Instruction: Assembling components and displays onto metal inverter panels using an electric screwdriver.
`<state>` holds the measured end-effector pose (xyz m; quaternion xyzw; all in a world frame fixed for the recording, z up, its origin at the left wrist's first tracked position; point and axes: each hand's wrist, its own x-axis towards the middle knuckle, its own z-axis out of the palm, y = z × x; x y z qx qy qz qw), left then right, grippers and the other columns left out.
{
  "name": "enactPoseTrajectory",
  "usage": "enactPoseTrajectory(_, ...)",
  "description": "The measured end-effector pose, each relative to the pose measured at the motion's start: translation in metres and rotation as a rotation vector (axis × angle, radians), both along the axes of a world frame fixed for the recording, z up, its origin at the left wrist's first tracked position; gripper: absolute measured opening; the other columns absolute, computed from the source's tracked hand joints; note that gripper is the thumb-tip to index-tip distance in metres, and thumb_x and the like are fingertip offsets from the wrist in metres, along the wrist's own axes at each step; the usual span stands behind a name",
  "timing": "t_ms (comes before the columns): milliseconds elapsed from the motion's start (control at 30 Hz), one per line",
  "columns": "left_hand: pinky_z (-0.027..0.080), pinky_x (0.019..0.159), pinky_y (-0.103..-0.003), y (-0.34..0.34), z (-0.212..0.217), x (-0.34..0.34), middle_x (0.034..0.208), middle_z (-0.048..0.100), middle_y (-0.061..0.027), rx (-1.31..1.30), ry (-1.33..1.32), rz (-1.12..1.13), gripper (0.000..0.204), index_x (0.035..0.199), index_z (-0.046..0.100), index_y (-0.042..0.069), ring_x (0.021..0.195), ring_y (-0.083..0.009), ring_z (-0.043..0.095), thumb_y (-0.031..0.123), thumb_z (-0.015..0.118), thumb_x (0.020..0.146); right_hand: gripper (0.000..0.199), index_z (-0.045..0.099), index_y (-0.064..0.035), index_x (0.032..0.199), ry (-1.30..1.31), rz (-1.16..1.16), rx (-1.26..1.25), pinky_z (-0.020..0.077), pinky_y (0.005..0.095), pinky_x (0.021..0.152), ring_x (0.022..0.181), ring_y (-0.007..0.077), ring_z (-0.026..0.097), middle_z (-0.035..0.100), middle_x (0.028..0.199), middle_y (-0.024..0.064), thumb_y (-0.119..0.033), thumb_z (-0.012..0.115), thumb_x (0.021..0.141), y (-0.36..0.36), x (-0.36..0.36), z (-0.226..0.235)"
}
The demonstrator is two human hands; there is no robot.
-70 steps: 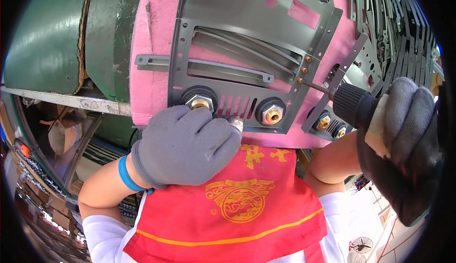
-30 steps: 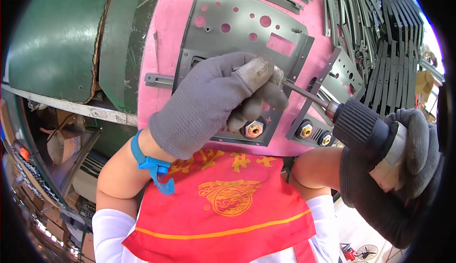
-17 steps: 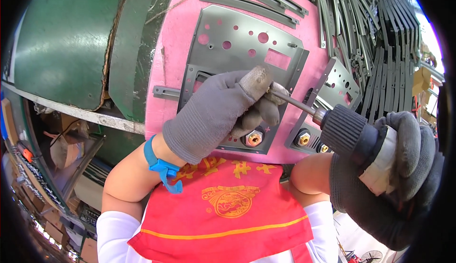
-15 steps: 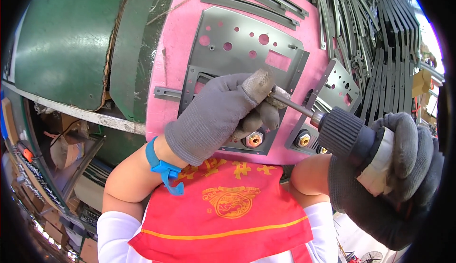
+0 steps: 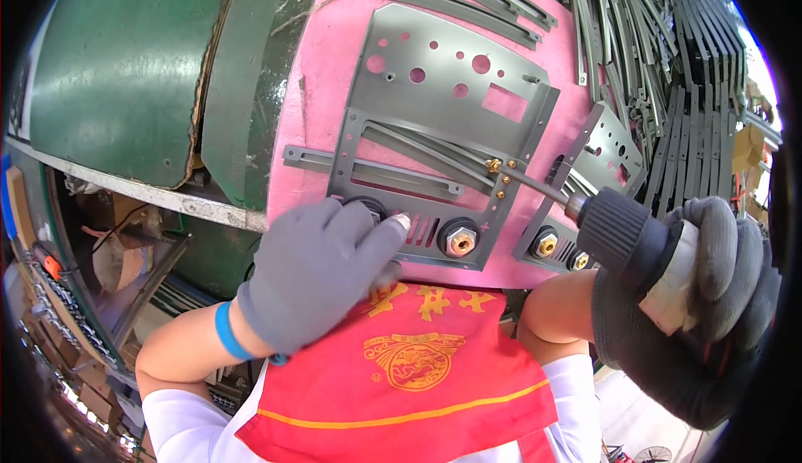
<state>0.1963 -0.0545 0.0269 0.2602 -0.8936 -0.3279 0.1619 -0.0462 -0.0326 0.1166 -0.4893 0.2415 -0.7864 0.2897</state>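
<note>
Pink foam sheet [image 5: 322,70] under work, grey perforated metal panel [image 5: 443,108] lying flat on it. Left hand [image 5: 313,275] half-curled at panel's lower edge; cannot tell whether gripping or merely resting. Right hand [image 5: 718,292] wrapped firmly round power screwdriver [image 5: 618,233]. Left hand has just left screwdriver bit [image 5: 535,185], baring brass screw [image 5: 494,165] at its tip: loading looks done. Beyond, loose metal strips [image 5: 455,12]; far right, cardboard box [image 5: 746,147], contents hidden.
</note>
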Motion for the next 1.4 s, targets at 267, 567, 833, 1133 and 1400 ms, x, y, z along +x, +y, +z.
enactPoseTrajectory(267,0.033,0.045,-0.027,0.012,-0.009,0.023,0.067,0.042,0.0007,-0.292,-0.082,-0.016,0.022,0.09,0.067,0.009,0.056,-0.0139,0.046,0.012,0.067,0.067,0.02,0.041,-0.018,0.06,-0.072,-0.065,-0.007,0.0301,0.0263,0.067,0.062,0.0074,0.042,0.041,0.061,-0.0071,-0.017,0.06,0.065,0.006,-0.002,-0.013)
enactPoseTrajectory(567,0.031,0.044,-0.029,0.018,-0.01,0.035,0.063,0.041,0.0003,-0.281,-0.102,0.046,0.024,0.091,0.068,0.008,0.053,-0.0144,0.045,0.011,0.069,0.067,0.026,0.039,-0.0195,0.066,-0.031,0.1,0.51,0.0343,0.0226,0.065,0.067,0.0085,0.038,0.041,0.065,-0.006,-0.023,0.064,0.072,0.028,0.018,-0.015)
enactPoseTrajectory(833,0.031,0.044,-0.029,0.014,-0.01,0.039,0.063,0.04,0.0005,-0.289,-0.116,0.053,0.027,0.093,0.069,0.006,0.053,-0.015,0.045,0.011,0.07,0.066,0.028,0.042,-0.0172,0.069,-0.04,0.169,0.574,0.0371,0.0203,0.061,0.064,0.0079,0.04,0.044,0.066,-0.0047,-0.023,0.069,0.072,0.031,0.022,-0.025)
enactPoseTrajectory(1133,0.032,0.043,-0.028,0.011,-0.008,0.042,0.063,0.041,0.0009,-0.269,-0.102,0.003,0.024,0.088,0.068,0.008,0.053,-0.0141,0.045,0.01,0.069,0.064,0.03,0.046,-0.0137,0.071,-0.034,0.268,0.57,0.0403,0.0176,0.056,0.058,0.0064,0.044,0.048,0.067,-0.0032,-0.023,0.075,0.072,0.026,0.023,-0.036)
enactPoseTrajectory(1400,0.033,0.044,-0.027,0.011,-0.009,0.044,0.066,0.043,0.0019,-0.285,-0.114,-0.009,0.023,0.086,0.066,0.01,0.055,-0.0133,0.047,0.01,0.068,0.062,0.03,0.054,-0.0141,0.071,0.2,0.27,0.408,0.0471,0.0166,0.054,0.054,0.0042,0.053,0.054,0.069,-0.0044,-0.025,0.082,0.071,0.025,0.018,-0.033)
